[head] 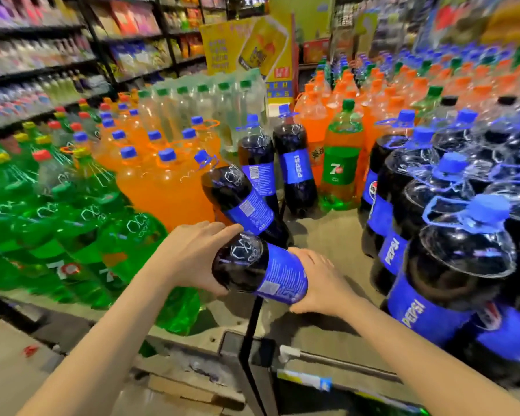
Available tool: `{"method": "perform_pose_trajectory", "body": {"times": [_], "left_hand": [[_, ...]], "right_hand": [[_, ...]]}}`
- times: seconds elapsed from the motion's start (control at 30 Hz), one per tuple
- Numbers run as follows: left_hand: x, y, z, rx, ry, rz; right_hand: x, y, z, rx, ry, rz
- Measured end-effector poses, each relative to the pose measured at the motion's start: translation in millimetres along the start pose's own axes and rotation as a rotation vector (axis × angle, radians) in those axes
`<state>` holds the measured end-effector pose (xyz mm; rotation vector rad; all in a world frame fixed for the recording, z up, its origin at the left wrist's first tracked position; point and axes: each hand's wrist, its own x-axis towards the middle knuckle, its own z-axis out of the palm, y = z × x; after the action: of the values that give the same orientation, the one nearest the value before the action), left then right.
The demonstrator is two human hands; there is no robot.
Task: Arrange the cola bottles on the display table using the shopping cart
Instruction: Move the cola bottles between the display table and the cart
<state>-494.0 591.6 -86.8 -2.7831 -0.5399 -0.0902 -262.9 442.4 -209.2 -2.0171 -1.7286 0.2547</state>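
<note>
Above the display table's [336, 235] front edge you grip a tilted cola bottle [261, 270], dark with a blue label: left hand [192, 253] curled round its shoulder, right hand [318, 283] wrapped round its lower body. Bare tabletop lies just beyond, between the orange bottles [162, 187] and the standing cola rows [433, 235]. Another cola bottle [240, 202] leans just behind yours.

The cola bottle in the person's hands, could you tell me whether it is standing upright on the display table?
No, the cola bottle is tilted on its side above the display table, held between the left hand and right hand.
</note>
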Motion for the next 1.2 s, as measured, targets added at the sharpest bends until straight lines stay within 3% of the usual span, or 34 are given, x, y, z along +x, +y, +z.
{"method": "perform_pose_trajectory", "body": {"times": [0.17, 0.33, 0.37, 0.43, 0.5, 0.53, 0.7, 0.87, 1.03, 1.2], "left_hand": [[36.6, -4.5, -17.9, 0.036, 0.078, 0.126], [55.5, -9.5, -21.6, 0.023, 0.283, 0.222], [57.1, -10.9, -17.0, -0.063, 0.370, 0.194], [58.2, -4.9, -1.8, -0.518, 0.446, 0.057], [64.1, 15.0, 14.7, -1.058, 0.385, -0.049], [69.3, 28.0, 22.2, -1.178, 0.354, -0.064], [101.6, 72.2, 26.2, -1.193, 0.436, -0.022], [118.6, 91.6, 16.6, -1.164, 0.432, 0.080], [123.2, 107.2, 4.3, -1.076, 0.445, 0.192], [115.6, 129.1, 4.9, -1.050, 0.486, 0.262]], "right_hand": [[19.1, -25.3, -10.1, 0.139, 0.051, 0.062], [18.8, -35.8, -10.7, 0.257, 0.246, 0.173], [17.3, -33.3, -11.0, 0.288, 0.288, 0.205], [16.1, -26.6, -12.2, 0.368, 0.371, 0.267], [14.4, -21.0, -13.7, 0.459, 0.448, 0.308], [12.3, -20.7, -15.6, 0.485, 0.474, 0.326], [-10.2, -26.3, -36.0, 0.401, 0.534, 0.380], [-58.9, -41.4, -87.7, 0.082, 0.485, 0.348], [-107.4, -66.4, -144.7, -0.141, 0.624, 0.246], [-123.0, -68.4, -158.6, -0.445, 0.823, 0.213]]}}
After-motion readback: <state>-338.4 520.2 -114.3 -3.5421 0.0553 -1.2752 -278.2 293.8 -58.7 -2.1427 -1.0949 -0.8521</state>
